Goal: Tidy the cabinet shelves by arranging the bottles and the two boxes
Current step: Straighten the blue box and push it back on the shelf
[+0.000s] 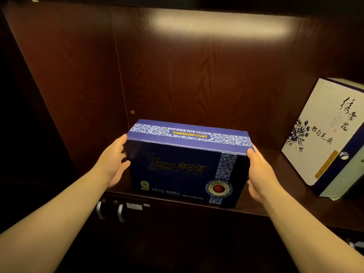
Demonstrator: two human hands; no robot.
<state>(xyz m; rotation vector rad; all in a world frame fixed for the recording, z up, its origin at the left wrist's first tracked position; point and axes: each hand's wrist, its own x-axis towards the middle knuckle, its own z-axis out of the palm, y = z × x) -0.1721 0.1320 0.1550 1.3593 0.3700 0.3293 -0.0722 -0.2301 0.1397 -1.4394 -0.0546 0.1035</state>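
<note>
Dark-blue rectangular cardboard gift box (pixel 185 164), patterned band along its lid: stands upright on the dark wooden shelf (pixel 279 201), held between both hands. Left hand (pixel 114 164): palm against the box's left end, fingers spread, thumb loose. Right hand (pixel 262 174): clasping the right end, thumb on the top corner. White rectangular box with blue floral print (pixel 319 134): leans tilted, well beyond the right hand. Risks (judged): the side-only hold may slip; a push rightward could knock the leaning box; the front bottom edge sits near the shelf lip.
</note>
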